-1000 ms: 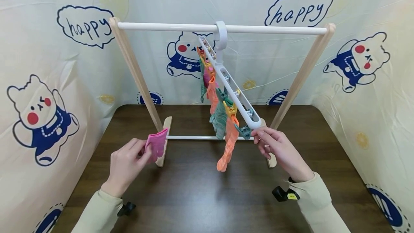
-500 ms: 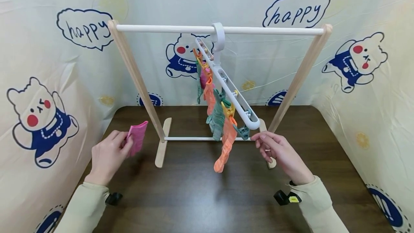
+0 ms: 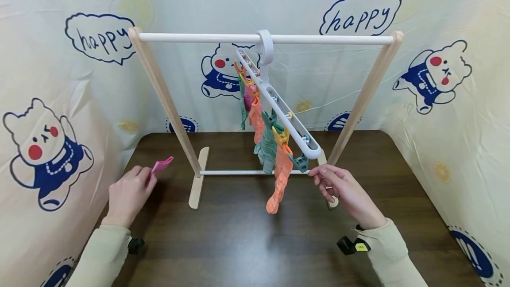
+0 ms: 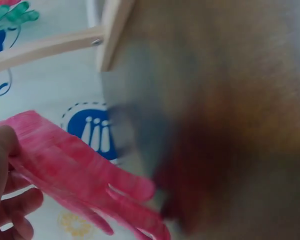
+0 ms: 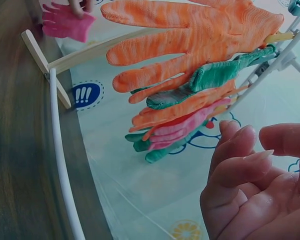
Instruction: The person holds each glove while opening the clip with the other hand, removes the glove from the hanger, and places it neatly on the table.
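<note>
My left hand [image 3: 128, 196] pinches a pink knit glove [image 4: 85, 160] by its cuff, over the left part of the table. The glove's fingers dangle in the left wrist view. My right hand [image 3: 344, 187] hovers beside the near end of a white clip hanger [image 3: 295, 128], its fingers loosely bent. In the right wrist view, a gap shows between thumb and index finger, with nothing held. A teal clip [image 3: 299, 163] hangs at that end. Behind it, a yellow clip [image 3: 281, 136] holds an orange glove [image 5: 220, 30]. A green glove [image 3: 266, 152] and several more hang farther back.
The hanger hooks over the white top bar [image 3: 199, 38] of a wooden rack. The rack's left leg [image 3: 165, 101] and low white rail [image 3: 231, 172] stand between the hands. A printed curtain [image 3: 99, 92] surrounds the dark wooden table [image 3: 231, 242].
My left hand has carried the pink glove left, away from the rack, and the glove has turned nearly edge-on. My right hand has stayed by the hanger's near end, slightly lower.
</note>
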Demonstrator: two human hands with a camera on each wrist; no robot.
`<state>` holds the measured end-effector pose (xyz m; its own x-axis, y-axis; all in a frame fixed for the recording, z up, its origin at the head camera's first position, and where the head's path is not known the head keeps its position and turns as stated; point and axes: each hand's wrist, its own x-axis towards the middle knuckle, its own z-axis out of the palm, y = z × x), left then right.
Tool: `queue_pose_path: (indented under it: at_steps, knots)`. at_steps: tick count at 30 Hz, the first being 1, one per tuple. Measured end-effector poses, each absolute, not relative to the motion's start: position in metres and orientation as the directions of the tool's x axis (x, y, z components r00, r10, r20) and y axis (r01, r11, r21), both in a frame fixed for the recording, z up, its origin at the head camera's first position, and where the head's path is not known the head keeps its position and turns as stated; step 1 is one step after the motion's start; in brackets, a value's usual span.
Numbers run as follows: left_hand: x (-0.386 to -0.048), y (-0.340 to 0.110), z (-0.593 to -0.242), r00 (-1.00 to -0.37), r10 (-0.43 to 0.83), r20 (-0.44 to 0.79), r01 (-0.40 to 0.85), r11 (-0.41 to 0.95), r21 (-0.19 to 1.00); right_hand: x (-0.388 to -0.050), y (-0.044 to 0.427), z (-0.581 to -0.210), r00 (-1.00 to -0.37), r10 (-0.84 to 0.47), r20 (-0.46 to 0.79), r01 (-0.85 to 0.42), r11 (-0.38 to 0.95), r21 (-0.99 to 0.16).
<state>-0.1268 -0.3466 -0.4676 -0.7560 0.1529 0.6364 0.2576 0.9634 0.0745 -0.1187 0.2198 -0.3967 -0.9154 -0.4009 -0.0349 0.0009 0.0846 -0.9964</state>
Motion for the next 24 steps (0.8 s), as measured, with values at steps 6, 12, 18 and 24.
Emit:
queue_pose_path:
  at_steps: [6, 12, 18, 24]
  knots:
    - [-0.126, -0.34, -0.484, -0.799, 0.196, 0.568, 0.279, 0.958, 0.062, -0.119, 0.219, -0.398, -0.914, -0.405, -0.035, 0.0, 0.087, -0.996]
    - [-0.125, -0.336, -0.495, -0.866, 0.225, 0.446, 0.277, 0.959, 0.054, -0.119, 0.218, -0.398, -0.913, -0.404, -0.06, 0.023, 0.095, -0.995]
    - [-0.122, -0.336, -0.5, -0.911, 0.236, 0.339, 0.271, 0.961, 0.059, -0.119, 0.219, -0.398, -0.909, -0.411, -0.068, 0.033, 0.093, -0.995]
    - [-0.121, -0.335, -0.501, -0.931, 0.229, 0.283, 0.254, 0.966, 0.056, -0.119, 0.22, -0.398, -0.905, -0.42, -0.063, 0.031, 0.081, -0.996]
